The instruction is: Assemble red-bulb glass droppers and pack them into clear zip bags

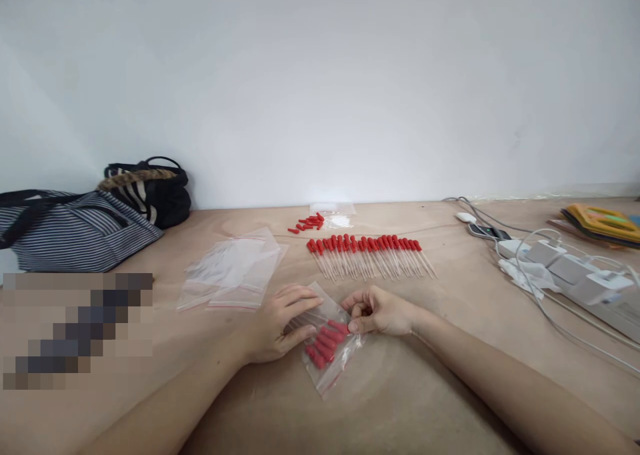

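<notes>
A clear zip bag (324, 383) lies tilted on the table in front of me, with several red-bulbed droppers (327, 342) inside, bulbs toward its red-lined end. My left hand (285, 325) rests on the bag's left side, its fingers stretched out and the thumb apart from them. On the other side, my right hand (373, 314) pinches the bag's right edge between thumb and curled fingers, close to the bulbs. Just beyond, a row of loose droppers (370, 255) lies side by side, red bulbs pointing away from me.
Flat zip bags (235, 268) are piled left of centre. Loose red bulbs (310, 222) and a bag of clear tubes (340, 220) lie near the wall. A striped bag (75, 232) and a black bag (170, 198) stand left. Chargers (585, 268), cables and yellow items (600, 223) occupy the right.
</notes>
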Demonstrator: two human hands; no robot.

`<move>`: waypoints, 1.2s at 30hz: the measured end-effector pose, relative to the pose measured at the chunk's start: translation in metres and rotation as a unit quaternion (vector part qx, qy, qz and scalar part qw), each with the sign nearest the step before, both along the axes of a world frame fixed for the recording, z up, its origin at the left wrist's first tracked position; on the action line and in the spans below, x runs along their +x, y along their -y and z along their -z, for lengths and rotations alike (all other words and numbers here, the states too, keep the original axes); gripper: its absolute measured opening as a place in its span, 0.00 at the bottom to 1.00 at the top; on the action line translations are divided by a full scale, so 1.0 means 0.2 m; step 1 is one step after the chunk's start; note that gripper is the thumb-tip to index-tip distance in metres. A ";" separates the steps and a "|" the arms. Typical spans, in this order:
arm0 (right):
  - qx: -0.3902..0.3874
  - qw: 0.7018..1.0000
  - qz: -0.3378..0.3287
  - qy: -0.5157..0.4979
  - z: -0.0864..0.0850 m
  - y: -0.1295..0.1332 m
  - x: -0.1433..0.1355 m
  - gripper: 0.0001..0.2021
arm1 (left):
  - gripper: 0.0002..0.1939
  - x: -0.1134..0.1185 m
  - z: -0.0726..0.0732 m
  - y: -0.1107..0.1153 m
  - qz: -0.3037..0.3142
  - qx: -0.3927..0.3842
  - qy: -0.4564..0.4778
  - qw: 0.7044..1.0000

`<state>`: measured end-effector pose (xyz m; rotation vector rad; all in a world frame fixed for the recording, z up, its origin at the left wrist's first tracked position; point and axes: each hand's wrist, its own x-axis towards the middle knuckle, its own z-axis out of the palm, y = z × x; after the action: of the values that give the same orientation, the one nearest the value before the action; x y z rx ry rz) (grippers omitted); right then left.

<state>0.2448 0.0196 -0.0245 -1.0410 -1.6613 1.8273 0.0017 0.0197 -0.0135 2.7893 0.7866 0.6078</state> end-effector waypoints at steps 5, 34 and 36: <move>0.068 0.992 0.094 0.041 0.06 0.04 -0.04 0.14 | 0.21 0.02 0.01 0.01 0.004 -0.004 0.027 1.000; 0.852 0.466 -0.006 0.237 0.06 -0.10 -0.14 0.10 | 0.15 -0.17 0.10 0.08 0.056 0.348 -0.037 0.935; 0.854 0.460 -0.018 0.243 0.06 -0.10 -0.14 0.13 | 0.15 -0.18 0.12 0.06 0.052 0.350 -0.023 0.935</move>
<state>0.2165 0.0399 -0.0372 -0.3470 -2.4427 -0.8033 -0.0334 0.0080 -0.0375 3.4627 0.4818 0.9628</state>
